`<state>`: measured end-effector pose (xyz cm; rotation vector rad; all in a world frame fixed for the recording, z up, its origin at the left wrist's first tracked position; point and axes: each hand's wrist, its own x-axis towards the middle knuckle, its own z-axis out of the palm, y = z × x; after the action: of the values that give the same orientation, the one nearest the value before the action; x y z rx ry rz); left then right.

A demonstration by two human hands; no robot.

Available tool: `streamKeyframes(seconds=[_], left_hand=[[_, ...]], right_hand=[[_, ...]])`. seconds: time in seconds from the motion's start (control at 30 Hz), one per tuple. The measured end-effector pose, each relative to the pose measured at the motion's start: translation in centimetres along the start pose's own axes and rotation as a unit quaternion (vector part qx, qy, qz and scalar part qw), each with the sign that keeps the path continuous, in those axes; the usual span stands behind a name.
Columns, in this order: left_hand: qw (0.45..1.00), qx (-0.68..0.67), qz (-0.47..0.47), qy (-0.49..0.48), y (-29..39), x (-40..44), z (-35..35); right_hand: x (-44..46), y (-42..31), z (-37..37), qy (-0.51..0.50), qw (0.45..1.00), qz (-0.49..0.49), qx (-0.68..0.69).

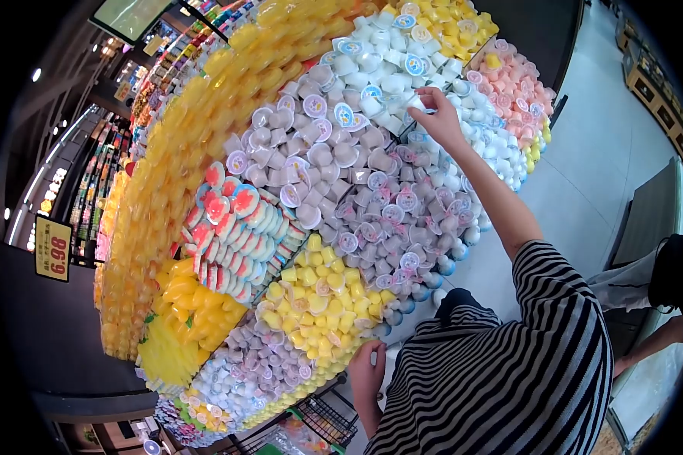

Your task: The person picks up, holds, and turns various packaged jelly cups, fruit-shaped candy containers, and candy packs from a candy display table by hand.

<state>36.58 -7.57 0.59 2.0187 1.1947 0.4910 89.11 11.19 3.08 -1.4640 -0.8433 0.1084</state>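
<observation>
My right hand [437,117] reaches over the heap of white jelly cups [391,64], its thumb and fingers pinched around a small white jelly cup [415,101]. Round blue-and-white lids show on several cups near it. My left hand [367,368] hangs by the near edge of the display, beside the yellow jelly cups [322,299]. Its fingers are curled in, and I see nothing in them. Greyish-purple jelly cups [387,208] fill the middle of the display between my two hands.
Packs of red, white and blue sweets [243,239] lie beyond, by yellow-orange sweets [190,296]. A curved wall of yellow cups [197,129] backs the display. Pink cups [512,87] sit far right. A wire shopping cart [326,417] stands below my left hand. Another person's arm [656,341] shows at right.
</observation>
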Motion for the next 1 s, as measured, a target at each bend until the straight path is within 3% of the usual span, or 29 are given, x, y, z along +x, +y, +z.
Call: streamKeyframes(seconds=[0.1,0.23,0.37,0.63,0.73,0.8,0.9,1.0], left_hand=[[1.000,0.001,0.003,-0.005,1.5,0.9,-0.6],[1.000,-0.011,-0.007,-0.006,1.7,1.0,-0.5],[1.000,-0.013,-0.022,0.003,0.1,-0.3,-0.1],[0.993,-0.018,-0.101,0.051,-0.5,-3.0,-0.2],[0.993,-0.023,-0.095,0.066,-1.2,-3.3,0.1],[0.992,-0.030,-0.101,0.063,-1.1,-3.4,0.3],[0.992,-0.032,-0.108,0.050,-0.6,-3.0,0.1],[0.994,-0.024,-0.098,0.047,-0.3,-2.4,-0.3]], right_hand=[[0.9,-0.6,-0.2,-0.002,0.999,0.039,-0.002],[2.9,-2.1,1.4,-0.016,1.000,0.003,0.006],[4.6,-2.2,3.7,-0.095,0.995,-0.024,-0.034],[8.3,-5.1,6.9,-0.029,0.996,-0.052,-0.061],[8.8,-6.5,7.7,-0.013,0.975,0.060,0.212],[9.1,-7.5,7.6,-0.028,0.948,0.069,0.311],[10.1,-7.5,7.5,-0.067,0.863,0.123,0.485],[11.0,-7.1,7.6,-0.080,0.812,0.149,0.558]])
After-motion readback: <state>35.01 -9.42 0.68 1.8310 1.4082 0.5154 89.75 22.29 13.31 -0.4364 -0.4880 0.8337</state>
